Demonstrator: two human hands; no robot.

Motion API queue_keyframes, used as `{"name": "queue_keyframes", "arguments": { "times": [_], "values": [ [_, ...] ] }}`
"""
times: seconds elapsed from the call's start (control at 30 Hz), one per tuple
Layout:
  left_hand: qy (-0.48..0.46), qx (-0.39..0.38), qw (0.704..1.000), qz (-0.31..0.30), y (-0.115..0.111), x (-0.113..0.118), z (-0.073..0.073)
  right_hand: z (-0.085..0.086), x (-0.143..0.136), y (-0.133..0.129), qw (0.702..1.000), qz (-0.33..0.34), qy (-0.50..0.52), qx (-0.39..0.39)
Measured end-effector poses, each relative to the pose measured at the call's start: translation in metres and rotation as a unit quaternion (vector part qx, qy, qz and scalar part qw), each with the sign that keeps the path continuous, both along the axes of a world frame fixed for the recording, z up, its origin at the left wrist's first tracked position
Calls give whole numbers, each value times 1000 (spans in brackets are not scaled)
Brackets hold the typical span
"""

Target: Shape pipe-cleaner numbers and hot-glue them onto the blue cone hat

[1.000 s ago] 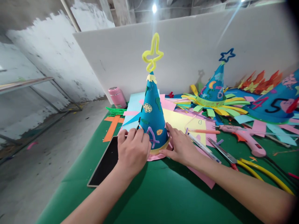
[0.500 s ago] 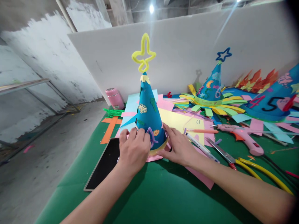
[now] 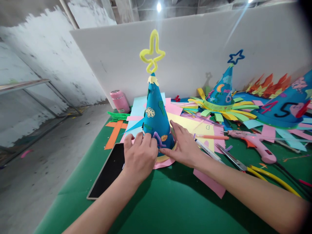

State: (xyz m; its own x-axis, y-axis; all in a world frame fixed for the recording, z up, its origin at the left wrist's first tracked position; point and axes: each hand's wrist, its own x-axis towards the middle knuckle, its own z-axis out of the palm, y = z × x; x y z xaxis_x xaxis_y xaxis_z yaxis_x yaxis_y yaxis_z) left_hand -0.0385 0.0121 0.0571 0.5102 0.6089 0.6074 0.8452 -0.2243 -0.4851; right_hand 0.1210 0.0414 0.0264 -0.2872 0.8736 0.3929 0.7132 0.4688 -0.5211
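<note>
A blue paper cone hat [image 3: 156, 107] stands upright in the middle, with stickers, green cut-outs, a pale band at its base and a yellow pipe-cleaner star [image 3: 152, 52] on top. My left hand [image 3: 142, 154] is at the hat's lower left, its fingers curled and closed; what they hold is hidden behind them. At the lower right of the hat, my right hand [image 3: 182, 144] has its fingers apart, with the thumb at the front near the base. A purple pipe-cleaner shape [image 3: 159, 140] lies against the hat's lower front between both hands.
A black tablet [image 3: 107, 172] lies at the left on the green table [image 3: 175, 201]. Scissors [image 3: 234, 159], a marker [image 3: 207, 149] and a pink glue gun [image 3: 255, 141] are at the right. Behind stand a pink bottle [image 3: 120, 101] and another cone hat [image 3: 222, 89].
The hat appears slightly farther right, its star tilted a little differently. My right thumb has moved up and left onto the hat's lower front. My left hand has barely moved.
</note>
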Motion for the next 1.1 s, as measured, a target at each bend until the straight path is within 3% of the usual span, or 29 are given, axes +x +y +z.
{"name": "queue_keyframes", "arguments": {
  "times": [0.23, 0.53, 0.83, 1.1],
  "values": [
    [2, 6, 1000, -4, 0, -3, -2, -2, -4, 8, 999, 29, 38, 3],
    [-16, -13, 1000, -9, -1, -5, -2, -6, -4, 11, 999, 5, 41, 6],
    [-114, -88, 989, -35, -6, -16, -3, -5, -4, 12, 999, 1, 36, -1],
    [-209, -105, 971, -42, -7, -22, -11, -6, -4, 12, 999, 6, 41, -1]
  ]
}}
